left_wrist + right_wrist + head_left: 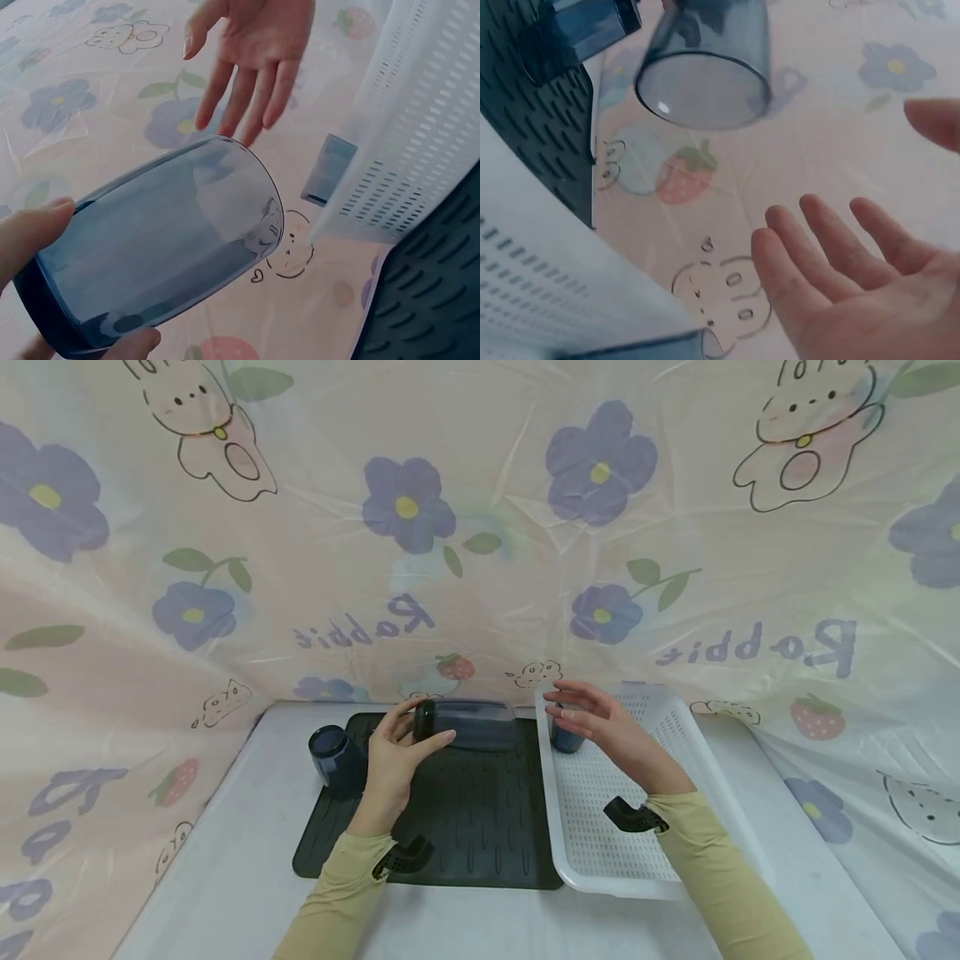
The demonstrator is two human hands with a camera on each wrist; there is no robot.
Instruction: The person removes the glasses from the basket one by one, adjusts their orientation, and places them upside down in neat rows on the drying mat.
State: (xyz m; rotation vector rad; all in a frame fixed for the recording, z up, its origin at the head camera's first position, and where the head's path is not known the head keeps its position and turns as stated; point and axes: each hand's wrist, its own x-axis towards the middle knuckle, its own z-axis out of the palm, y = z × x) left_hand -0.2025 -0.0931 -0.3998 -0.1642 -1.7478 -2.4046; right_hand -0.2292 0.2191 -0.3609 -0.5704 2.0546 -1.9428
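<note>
Three blue translucent tumblers: one sideways, gripped by left hand (pixel 393 756); one on ribbed dark mat (pixel 465 827) at 9 o'clock; one in perforated white tray (pixel 637 852). Right hand (pixel 600 722) open, fingers straight.

A dark green mat (pixel 465 827) with little bumps lies flat on the white table (pixel 225 877) in front of me. A white tray (pixel 622 852) full of tiny holes sits just right of the mat, touching its edge. A small dark blue cup (pixel 333 758) lies on its side at the mat's far left corner, with its round end facing me. Another blue cup (pixel 564 739) sits in the tray, at the far corner next to the mat. Behind the mat hangs a pale pink plastic sheet (pixel 480 568) with purple flowers, green leaves, red strawberries, bunnies and the word "Rabbit" written backwards.
</note>
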